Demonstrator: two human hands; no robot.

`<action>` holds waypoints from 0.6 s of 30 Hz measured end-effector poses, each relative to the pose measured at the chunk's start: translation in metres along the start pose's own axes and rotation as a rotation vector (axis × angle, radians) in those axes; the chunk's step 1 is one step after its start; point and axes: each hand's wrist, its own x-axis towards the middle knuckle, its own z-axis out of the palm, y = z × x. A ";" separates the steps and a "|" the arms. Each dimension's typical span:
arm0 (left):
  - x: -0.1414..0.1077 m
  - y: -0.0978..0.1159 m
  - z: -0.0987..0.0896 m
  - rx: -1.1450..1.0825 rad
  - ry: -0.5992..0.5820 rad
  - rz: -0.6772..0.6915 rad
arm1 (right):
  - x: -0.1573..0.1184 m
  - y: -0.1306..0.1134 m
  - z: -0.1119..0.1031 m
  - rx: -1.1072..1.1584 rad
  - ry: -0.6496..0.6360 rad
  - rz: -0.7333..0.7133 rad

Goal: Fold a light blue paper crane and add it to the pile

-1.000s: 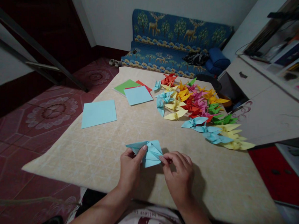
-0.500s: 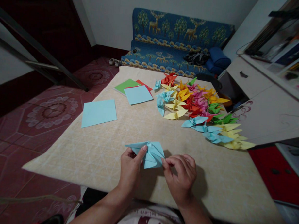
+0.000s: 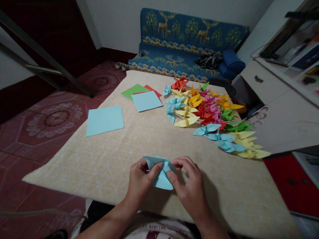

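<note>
While both hands work above the near edge of the table (image 3: 108,168), the folded light-blue paper (image 3: 163,182) sits between them, apparently raised so that it can be turned and gripped from either side. Bare cloth surrounds this spot, which presumably gives the wrists room. A single flat blue sheet (image 3: 105,121) lies apart on the left; beyond it, another blue sheet (image 3: 147,101) overlaps a green sheet (image 3: 133,91) and a red one, probably grouped as flat stock. Paper cranes (image 3: 207,117) in several colours occupy the right side, well clear of the hands — likely to keep them from being crushed.

Left hand (image 3: 139,177): closed narrowly on the paper's left part, thumb pressed on the upper face near the centre, fingers partly hidden behind. Right hand (image 3: 191,180): loosely curled, thumb against the paper's right side, index finger at its upper right edge — a light, narrow hold. Whether the hidden fingertips touch underneath cannot be told.
</note>
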 end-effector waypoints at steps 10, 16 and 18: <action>-0.006 0.000 -0.001 -0.025 -0.074 0.068 | 0.001 0.001 0.011 0.249 -0.084 0.281; -0.005 -0.005 0.001 -0.158 -0.095 -0.103 | -0.003 -0.003 0.015 0.270 -0.002 0.218; -0.005 -0.005 0.000 -0.152 -0.102 -0.117 | -0.002 -0.003 0.015 0.277 -0.013 0.212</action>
